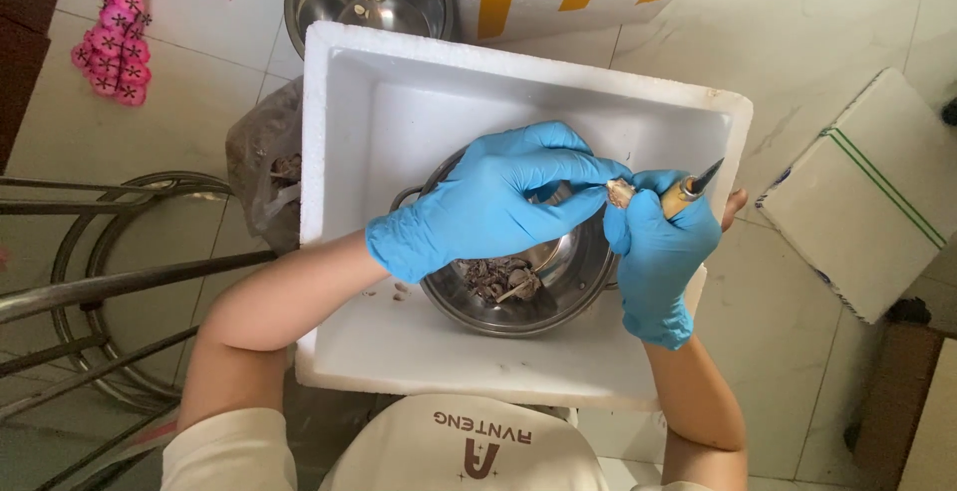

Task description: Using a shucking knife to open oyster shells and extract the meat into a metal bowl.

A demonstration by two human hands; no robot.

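left hand (488, 202) in a blue glove pinches a small shellfish (620, 192) over the steel pot (558, 302) in the white foam box (419, 82); right hand (658, 252) is closed round a wooden-handled shucking knife (688, 190); looks light, hard, probably slippery, so grip the edges firmly

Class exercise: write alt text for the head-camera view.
Two blue-gloved hands work over a steel pot in a white foam box: the left hand pinches a small shell-like piece, the right hand grips a wooden-handled tool.
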